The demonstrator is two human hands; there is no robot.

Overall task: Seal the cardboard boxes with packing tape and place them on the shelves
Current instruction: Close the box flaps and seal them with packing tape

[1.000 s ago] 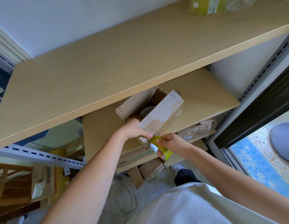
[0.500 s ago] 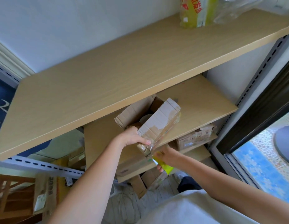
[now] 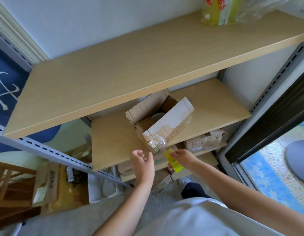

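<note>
Shelving fills most of your view: a big wooden top shelf [image 3: 130,68] with a yellow-green packet [image 3: 216,9] at its back right, cut off by the frame edge so the print is unreadable. Below it sits the middle shelf [image 3: 113,143], and your cardboard box [image 3: 158,123] rests on it near the front edge, flaps still up and unsealed. One long whitish flap [image 3: 170,123] leans over the opening with crinkly clear tape [image 3: 163,142] stuck along its lower end. Something pale and round sits inside the box, mostly hidden by that flap, so no idea what it is. Lower shelves hold more boxes [image 3: 204,140], half hidden behind the middle board. Your left hand [image 3: 142,162] hovers just in front of the box, fingers loosely curled, holding nothing and not touching it. Your right hand [image 3: 182,157] grips a small yellow-green thing [image 3: 173,161] just under the taped flap; it's partly covered by your fingers, so I can't tell whether it's a tape dispenser or a cutter.
</note>
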